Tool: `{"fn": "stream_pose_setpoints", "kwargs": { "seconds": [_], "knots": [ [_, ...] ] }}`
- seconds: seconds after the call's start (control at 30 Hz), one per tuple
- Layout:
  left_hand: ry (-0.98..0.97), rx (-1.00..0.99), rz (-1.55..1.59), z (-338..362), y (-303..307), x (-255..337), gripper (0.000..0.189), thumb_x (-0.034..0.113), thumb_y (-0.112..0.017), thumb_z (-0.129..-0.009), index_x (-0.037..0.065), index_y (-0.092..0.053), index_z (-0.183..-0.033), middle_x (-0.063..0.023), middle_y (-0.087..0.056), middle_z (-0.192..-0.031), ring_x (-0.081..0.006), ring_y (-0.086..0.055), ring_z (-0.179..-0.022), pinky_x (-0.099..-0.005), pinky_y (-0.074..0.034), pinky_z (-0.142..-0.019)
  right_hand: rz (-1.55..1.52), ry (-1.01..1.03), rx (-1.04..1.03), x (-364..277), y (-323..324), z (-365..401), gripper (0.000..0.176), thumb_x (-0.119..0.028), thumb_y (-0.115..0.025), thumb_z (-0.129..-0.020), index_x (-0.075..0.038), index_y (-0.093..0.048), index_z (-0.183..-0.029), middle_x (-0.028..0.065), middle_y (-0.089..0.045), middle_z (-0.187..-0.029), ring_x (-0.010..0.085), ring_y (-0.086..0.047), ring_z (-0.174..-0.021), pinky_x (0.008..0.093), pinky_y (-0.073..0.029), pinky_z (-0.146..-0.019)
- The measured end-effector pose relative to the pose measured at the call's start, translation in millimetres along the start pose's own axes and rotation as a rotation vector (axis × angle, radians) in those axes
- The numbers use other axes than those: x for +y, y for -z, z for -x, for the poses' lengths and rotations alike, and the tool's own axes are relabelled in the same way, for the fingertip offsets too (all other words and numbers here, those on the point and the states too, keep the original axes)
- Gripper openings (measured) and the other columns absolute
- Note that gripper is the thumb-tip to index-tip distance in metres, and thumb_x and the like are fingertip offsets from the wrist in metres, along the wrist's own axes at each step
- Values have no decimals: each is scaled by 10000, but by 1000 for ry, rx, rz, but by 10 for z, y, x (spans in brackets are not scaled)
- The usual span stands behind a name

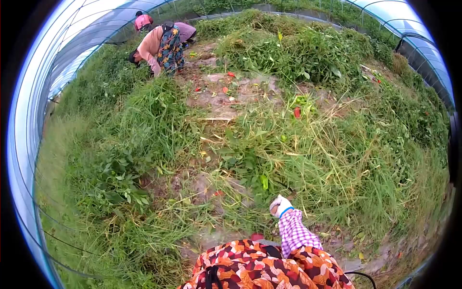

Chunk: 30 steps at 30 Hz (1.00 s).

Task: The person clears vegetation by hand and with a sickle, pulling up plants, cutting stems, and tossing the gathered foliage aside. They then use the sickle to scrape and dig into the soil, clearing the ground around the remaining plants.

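My right hand (pixel 282 206), in a white glove with a blue cuff, reaches forward low in the view, right of centre. Its fingers look curled in, but what they hold, if anything, is too small to make out. A thin dark shape shows in the grass just beyond the glove. Cut grass and weeds (pixel 308 178) lie around the hand. Slightly ahead and to the left is a bright green, long pepper-like thing (pixel 264 182). A small red piece (pixel 219 193) lies farther left on the ground. My left hand is out of view.
A bent-over person (pixel 161 45) works at the upper left, with others behind. Red pepper-like things (pixel 297 112) lie along the littered middle strip (pixel 236 94). Leafy plants (pixel 120 178) and tall grass flank it. A plastic-covered hoop tunnel (pixel 26 120) curves around.
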State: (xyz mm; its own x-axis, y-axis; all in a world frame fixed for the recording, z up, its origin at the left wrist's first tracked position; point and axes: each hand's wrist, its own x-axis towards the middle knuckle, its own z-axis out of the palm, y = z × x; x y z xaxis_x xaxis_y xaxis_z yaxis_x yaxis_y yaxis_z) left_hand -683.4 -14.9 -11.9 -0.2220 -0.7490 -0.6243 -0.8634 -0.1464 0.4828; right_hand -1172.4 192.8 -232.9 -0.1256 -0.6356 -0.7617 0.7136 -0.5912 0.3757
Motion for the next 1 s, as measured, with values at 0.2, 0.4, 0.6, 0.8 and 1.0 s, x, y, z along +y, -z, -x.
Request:
{"fn": "stream_pose_setpoints", "kwargs": {
  "seconds": [0.2,0.4,0.6,0.8,1.0],
  "knots": [
    [267,95,313,388,-309,-781,492,173,-667,-830,14,-509,-1268,-118,-576,-1158,-191,-505,-1023,-317,-394,-886,490,163,219,29,560,92,318,-242,-474,-946,-95,-464,-665,70,-477,-574,211,-490,-531,347,-401,-488],
    [305,124,408,612,-400,-1159,397,134,-641,-841,-14,-550,-1198,-102,-616,-1034,-151,-544,-860,-274,-434,-759,1128,211,403,268,616,511,364,-187,-490,-922,-67,-442,-582,97,-444,-514,275,-470,-436,398,-390,-418],
    [180,172,562,606,-193,-908,309,95,-614,-852,-42,-590,-1127,-86,-655,-911,-111,-582,-698,-230,-473,-632,1456,-93,198,618,142,704,371,-278,-516,-970,-105,-476,-643,26,-453,-523,198,-444,-420,344,-411,-458],
    [112,111,641,528,-174,-408,326,153,-603,-904,-34,-567,-1169,-88,-664,-937,-119,-614,-750,-220,-463,-590,2349,170,230,610,-155,875,360,-362,-613,-823,-10,-588,-753,74,-568,-581,195,-538,-442,335,-415,-428],
    [-117,38,129,558,-440,-1343,171,170,-611,-886,45,-642,-999,-131,-665,-919,-211,-626,-715,-304,-493,-612,2583,721,1170,-590,-942,2076,353,-314,-553,-931,-54,-537,-1170,173,-649,-1083,297,-637,-1025,424,-498,-898]
  ]
}}
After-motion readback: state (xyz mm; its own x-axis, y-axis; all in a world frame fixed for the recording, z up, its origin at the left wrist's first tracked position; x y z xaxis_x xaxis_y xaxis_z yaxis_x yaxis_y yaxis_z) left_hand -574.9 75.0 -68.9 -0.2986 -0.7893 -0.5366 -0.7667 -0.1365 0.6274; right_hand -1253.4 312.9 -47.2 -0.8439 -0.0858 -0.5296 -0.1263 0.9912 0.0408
